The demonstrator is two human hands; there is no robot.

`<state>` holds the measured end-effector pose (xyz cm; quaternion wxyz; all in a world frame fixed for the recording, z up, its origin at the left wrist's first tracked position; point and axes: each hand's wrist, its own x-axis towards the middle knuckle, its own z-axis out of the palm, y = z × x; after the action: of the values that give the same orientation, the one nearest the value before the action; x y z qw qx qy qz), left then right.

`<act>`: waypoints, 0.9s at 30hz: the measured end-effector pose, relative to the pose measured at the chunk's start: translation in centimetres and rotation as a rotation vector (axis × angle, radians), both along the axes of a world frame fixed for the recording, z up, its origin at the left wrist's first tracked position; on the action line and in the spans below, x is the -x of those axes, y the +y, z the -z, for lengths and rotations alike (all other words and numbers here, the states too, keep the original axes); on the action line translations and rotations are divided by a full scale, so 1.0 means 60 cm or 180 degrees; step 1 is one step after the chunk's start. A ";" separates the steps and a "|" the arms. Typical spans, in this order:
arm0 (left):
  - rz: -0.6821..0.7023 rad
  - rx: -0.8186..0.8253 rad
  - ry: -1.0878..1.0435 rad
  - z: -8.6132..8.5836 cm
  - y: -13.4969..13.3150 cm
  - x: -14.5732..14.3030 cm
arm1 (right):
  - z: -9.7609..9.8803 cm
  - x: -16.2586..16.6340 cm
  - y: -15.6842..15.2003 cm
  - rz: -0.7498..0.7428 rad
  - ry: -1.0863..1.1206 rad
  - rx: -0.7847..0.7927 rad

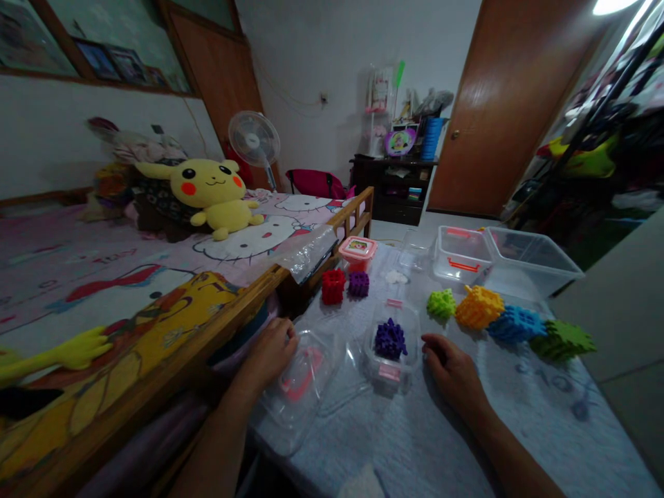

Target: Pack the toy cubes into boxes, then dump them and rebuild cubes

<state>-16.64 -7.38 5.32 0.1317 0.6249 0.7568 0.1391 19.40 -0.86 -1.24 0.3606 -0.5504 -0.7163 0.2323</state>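
- My left hand point(274, 349) is down at the edge of a clear lid point(301, 387) with a pinkish-red handle, fingers curled. Can't tell if I'm actually gripping it or just resting there.
- My right hand point(449, 356) sits loosely half-open just right of a small clear box point(409, 325) with pink clips. Nothing visible in it, and I can't tell if the fingertips touch the box.
- Inside that box, in front of me on the cloth-covered counter point(415, 443), is a clump of dark purple pieces point(391, 339).
- Past the lid I've got a red block point(333, 286) next to a purple block point(358, 283), with a pink-lidded tub point(357, 250) behind.
- Over on the right, a slanting row: light green block point(441, 303), yellow block point(480, 307), blue block point(516, 324), darker green block point(563, 341).
- Behind those, a clear box with orange handles point(461, 256) beside a bigger clear bin point(534, 259).
- Yellow plush point(223, 197) is sitting on the bed point(129, 259) to my left, lol.
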 end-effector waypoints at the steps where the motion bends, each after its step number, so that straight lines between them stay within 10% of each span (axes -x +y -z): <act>1: -0.0061 0.0005 0.0013 -0.004 -0.001 0.001 | 0.000 0.000 -0.001 0.0000 0.0019 -0.0030; 17: -0.1018 -0.0285 0.0093 -0.133 -0.053 0.022 | -0.001 0.002 -0.002 -0.0058 0.0057 0.0040; 27: -0.0511 -0.0975 -0.3491 -0.074 -0.001 -0.116 | -0.055 -0.009 -0.019 0.0439 0.1120 -0.0167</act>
<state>-9.66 -7.42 9.78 0.4019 0.4140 0.5941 0.5605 19.91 -1.99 2.03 0.5095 -0.5395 -0.6086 0.2809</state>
